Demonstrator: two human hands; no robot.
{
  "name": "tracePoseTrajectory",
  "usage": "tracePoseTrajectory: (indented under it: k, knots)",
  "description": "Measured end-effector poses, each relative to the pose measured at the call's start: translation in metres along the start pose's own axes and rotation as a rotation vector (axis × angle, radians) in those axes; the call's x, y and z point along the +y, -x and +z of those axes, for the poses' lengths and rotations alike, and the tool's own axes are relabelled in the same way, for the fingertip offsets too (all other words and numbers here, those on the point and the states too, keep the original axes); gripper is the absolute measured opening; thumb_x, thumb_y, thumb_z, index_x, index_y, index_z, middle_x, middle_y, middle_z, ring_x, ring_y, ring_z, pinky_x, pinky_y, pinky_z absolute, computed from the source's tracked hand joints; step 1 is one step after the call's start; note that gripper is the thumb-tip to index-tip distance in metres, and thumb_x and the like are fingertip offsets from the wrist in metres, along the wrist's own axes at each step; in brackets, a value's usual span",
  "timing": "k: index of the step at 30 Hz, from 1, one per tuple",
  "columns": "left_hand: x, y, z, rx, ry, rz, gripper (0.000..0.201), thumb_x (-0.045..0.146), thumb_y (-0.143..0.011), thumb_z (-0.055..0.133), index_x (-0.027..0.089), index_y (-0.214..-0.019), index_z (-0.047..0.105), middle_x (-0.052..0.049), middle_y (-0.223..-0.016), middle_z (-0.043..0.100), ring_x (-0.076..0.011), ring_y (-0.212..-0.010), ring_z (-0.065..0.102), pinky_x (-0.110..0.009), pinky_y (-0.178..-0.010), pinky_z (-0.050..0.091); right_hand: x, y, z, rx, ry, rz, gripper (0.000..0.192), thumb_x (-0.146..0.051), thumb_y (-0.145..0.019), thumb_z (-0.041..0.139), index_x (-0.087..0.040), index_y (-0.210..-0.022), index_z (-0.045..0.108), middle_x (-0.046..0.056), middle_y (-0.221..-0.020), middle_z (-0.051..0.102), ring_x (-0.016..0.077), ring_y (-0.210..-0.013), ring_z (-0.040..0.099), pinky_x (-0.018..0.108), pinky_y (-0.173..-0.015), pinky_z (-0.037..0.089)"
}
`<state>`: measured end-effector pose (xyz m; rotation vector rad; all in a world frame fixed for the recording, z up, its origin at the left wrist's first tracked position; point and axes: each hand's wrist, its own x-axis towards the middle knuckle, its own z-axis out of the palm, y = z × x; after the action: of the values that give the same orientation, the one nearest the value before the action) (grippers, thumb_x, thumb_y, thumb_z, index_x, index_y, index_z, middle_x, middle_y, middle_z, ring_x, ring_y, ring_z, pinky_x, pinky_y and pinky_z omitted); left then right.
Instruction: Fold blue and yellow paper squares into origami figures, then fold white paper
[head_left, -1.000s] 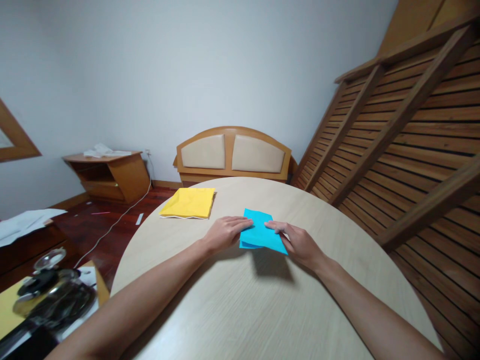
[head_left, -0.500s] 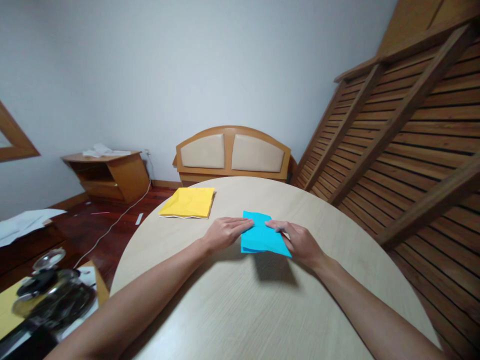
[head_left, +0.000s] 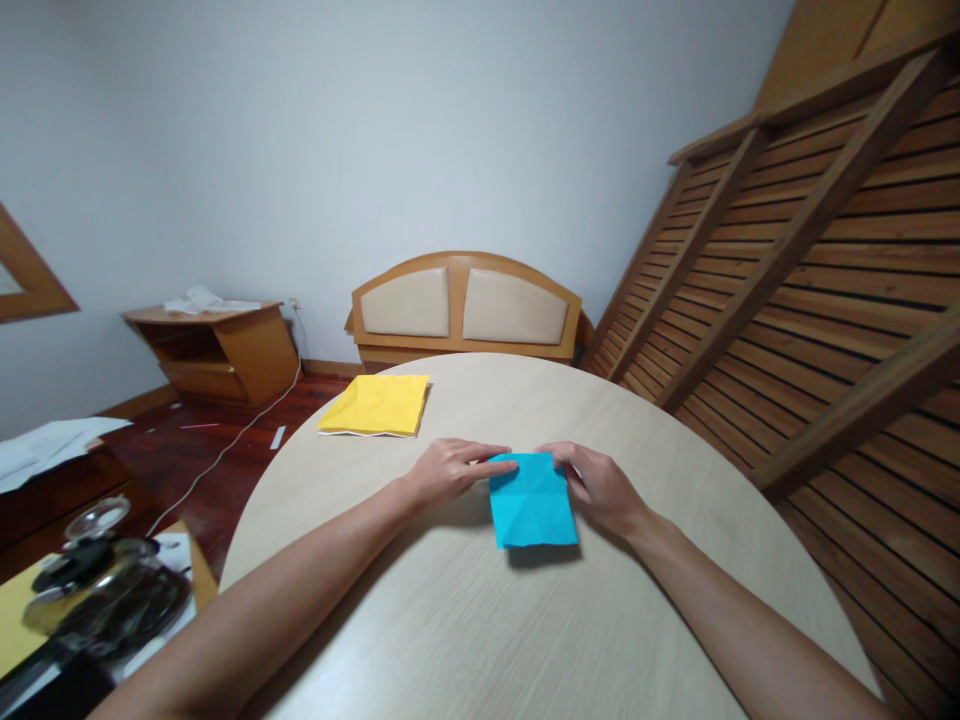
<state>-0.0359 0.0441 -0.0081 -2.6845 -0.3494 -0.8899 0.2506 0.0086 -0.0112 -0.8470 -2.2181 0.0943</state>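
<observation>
A creased square of blue paper (head_left: 532, 505) is held slightly above the round table (head_left: 450, 620), with its shadow beneath the near edge. My left hand (head_left: 454, 470) pinches its far left corner, fingers reaching over the top. At the far right corner, my right hand (head_left: 600, 480) grips the edge between thumb and fingers. Crease lines run across and diagonally over the sheet. A stack of yellow paper (head_left: 379, 405) lies beyond my left hand near the table's far left edge.
A glass teapot (head_left: 112, 590) stands on a lower surface at left. Farther back are a wooden cabinet (head_left: 232, 350) with papers on top and a padded headboard (head_left: 465, 345). A slatted wooden frame (head_left: 810, 270) leans along the right side. A white cable (head_left: 232, 445) crosses the floor.
The blue paper has gone from a folded, tilted shape to a flatter square facing up, its near edge lower. Both hands have shifted slightly at its far corners.
</observation>
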Motion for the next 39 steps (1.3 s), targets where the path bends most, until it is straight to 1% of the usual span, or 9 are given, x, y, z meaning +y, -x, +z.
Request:
tracePoseTrajectory:
  k: [4,9,12,18,21,24,27,32,39]
  knots:
    - [-0.001,0.0,0.001,-0.04,0.004,-0.009,0.037,0.014,-0.095,0.044,0.026,-0.125,0.063,-0.008,-0.125,0.067,-0.0185,-0.102,0.069,-0.033,-0.079,0.06,-0.004,-0.004,-0.003,-0.001,-0.002,-0.046,0.025,-0.008,-0.09,0.044,-0.025,-0.096,0.061,0.005,-0.107,0.072,0.0203,-0.102,0.067,0.036,-0.087,0.055]
    - [0.0,-0.001,0.004,-0.002,0.024,-0.017,0.035,0.013,-0.091,0.044,0.02,-0.12,0.063,-0.009,-0.121,0.068,-0.018,-0.101,0.069,-0.032,-0.079,0.06,-0.008,-0.004,-0.004,0.01,0.06,-0.079,0.035,-0.007,-0.087,0.042,-0.023,-0.108,0.064,0.006,-0.109,0.071,0.0213,-0.103,0.067,0.039,-0.092,0.054]
    - [0.005,-0.004,0.002,0.028,0.056,-0.023,0.034,0.017,-0.087,0.047,0.018,-0.117,0.062,-0.009,-0.119,0.069,-0.0187,-0.097,0.07,-0.033,-0.078,0.06,-0.011,-0.003,-0.003,0.032,0.095,-0.104,0.032,-0.011,-0.089,0.045,-0.022,-0.113,0.064,0.008,-0.11,0.072,0.0226,-0.103,0.067,0.04,-0.091,0.055]
    - [0.016,-0.015,0.002,0.125,0.074,-0.216,0.03,0.028,-0.095,0.049,0.019,-0.122,0.06,-0.005,-0.097,0.076,-0.014,-0.08,0.072,-0.026,-0.073,0.058,-0.02,-0.008,-0.001,0.049,0.161,-0.169,0.022,-0.017,-0.094,0.051,-0.025,-0.107,0.066,0.007,-0.105,0.074,0.0227,-0.095,0.07,0.04,-0.085,0.055]
    - [0.019,-0.019,0.005,0.129,0.075,-0.262,0.026,0.031,-0.098,0.049,0.02,-0.113,0.067,-0.003,-0.086,0.076,-0.0125,-0.071,0.071,-0.024,-0.068,0.057,-0.024,-0.009,0.002,0.029,0.136,-0.199,0.021,-0.018,-0.096,0.05,-0.026,-0.11,0.064,0.006,-0.104,0.074,0.0214,-0.093,0.07,0.038,-0.083,0.055]
    - [0.021,-0.021,0.007,0.123,0.084,-0.258,0.026,0.032,-0.099,0.049,0.02,-0.097,0.072,-0.002,-0.078,0.075,-0.0118,-0.065,0.07,-0.022,-0.063,0.055,-0.028,-0.01,0.009,0.106,0.087,-0.146,0.022,-0.022,-0.097,0.051,-0.027,-0.116,0.061,0.005,-0.103,0.075,0.0208,-0.092,0.07,0.037,-0.083,0.055]
    - [0.025,-0.024,0.006,0.138,0.12,-0.277,0.027,0.031,-0.099,0.049,0.018,-0.094,0.072,-0.003,-0.077,0.075,-0.012,-0.063,0.069,-0.022,-0.06,0.053,-0.032,-0.011,0.014,0.201,0.066,-0.05,0.018,-0.027,-0.097,0.055,-0.025,-0.113,0.062,0.006,-0.099,0.075,0.0217,-0.09,0.071,0.037,-0.082,0.056]
    - [0.033,-0.03,0.001,0.111,0.202,-0.33,0.027,0.03,-0.096,0.05,0.016,-0.089,0.073,-0.004,-0.072,0.074,-0.0119,-0.058,0.068,-0.021,-0.056,0.051,-0.036,-0.014,0.013,0.168,0.013,-0.009,0.015,-0.033,-0.096,0.057,-0.025,-0.095,0.069,0.004,-0.089,0.076,0.022,-0.082,0.071,0.036,-0.076,0.056]
    - [0.036,-0.032,-0.003,0.101,0.275,-0.387,0.029,0.032,-0.096,0.052,0.016,-0.087,0.074,-0.004,-0.068,0.073,-0.0113,-0.053,0.064,-0.02,-0.051,0.046,-0.035,-0.014,0.012,0.205,-0.094,0.109,0.02,-0.037,-0.095,0.058,-0.024,-0.09,0.071,0.004,-0.087,0.077,0.0218,-0.08,0.072,0.034,-0.076,0.057]
